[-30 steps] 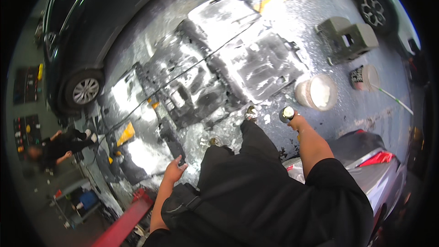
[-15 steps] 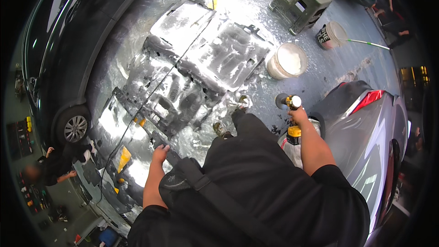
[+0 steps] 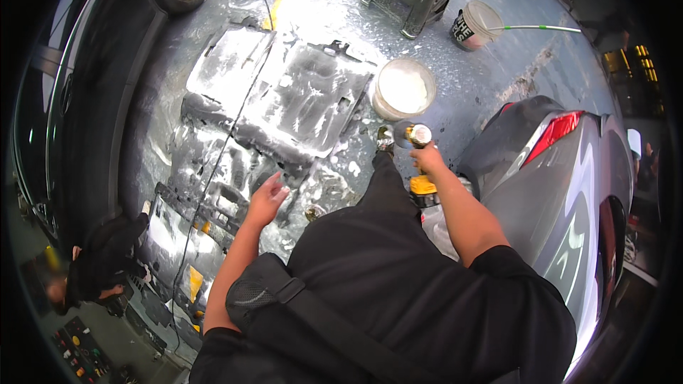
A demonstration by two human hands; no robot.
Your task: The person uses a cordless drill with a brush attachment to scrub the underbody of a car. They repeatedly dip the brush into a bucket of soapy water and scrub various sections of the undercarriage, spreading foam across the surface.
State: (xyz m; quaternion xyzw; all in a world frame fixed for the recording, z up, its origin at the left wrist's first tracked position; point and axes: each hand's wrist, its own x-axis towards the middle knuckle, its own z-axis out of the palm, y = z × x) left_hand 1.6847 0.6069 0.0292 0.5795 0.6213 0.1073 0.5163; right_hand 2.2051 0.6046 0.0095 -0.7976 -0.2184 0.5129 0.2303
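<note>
The right hand [image 3: 427, 160] grips a drill [image 3: 422, 185]; the left hand [image 3: 267, 200] is empty.
The drill, yellow and black, points ahead of the right hand, and a bucket [image 3: 391, 108] of white foam [image 3: 405, 87] stands just beyond. The left hand's fingers are loosely parted, with foam-smeared black mats [image 3: 316, 96] ahead of it.

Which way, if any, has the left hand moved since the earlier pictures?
Yes: the left hand has moved forward and right, toward the foamy mat beside the bucket.
</note>
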